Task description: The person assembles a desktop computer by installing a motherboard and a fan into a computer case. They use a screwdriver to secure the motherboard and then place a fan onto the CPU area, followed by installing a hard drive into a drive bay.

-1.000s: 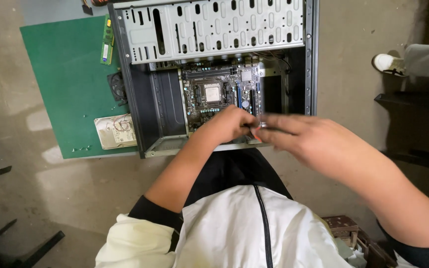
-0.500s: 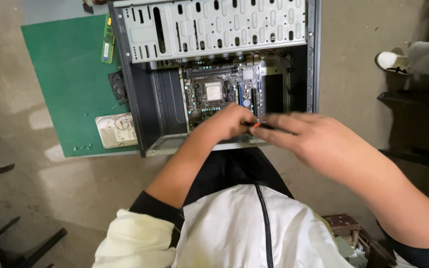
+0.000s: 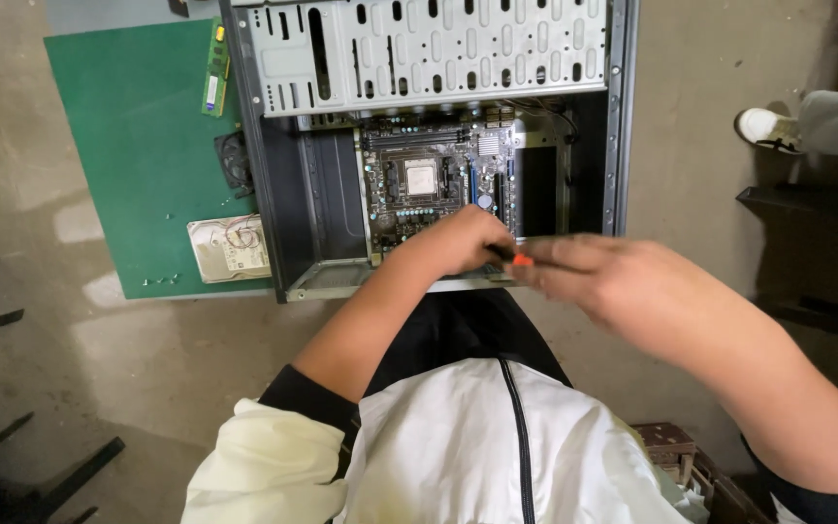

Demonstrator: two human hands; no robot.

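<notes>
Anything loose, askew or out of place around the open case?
Parts lie loose on the green mat: a hard drive overhanging its front edge, a memory stick and a small fan against the case.

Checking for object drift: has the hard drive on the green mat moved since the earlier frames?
No. The hard drive lies at the green mat's lower right corner, beside the computer case, as before.

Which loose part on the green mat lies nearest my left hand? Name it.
The flat silver hard drive at the mat's near right corner, beside the case. The round black fan and the narrow green memory stick lie farther from the left hand.
</notes>
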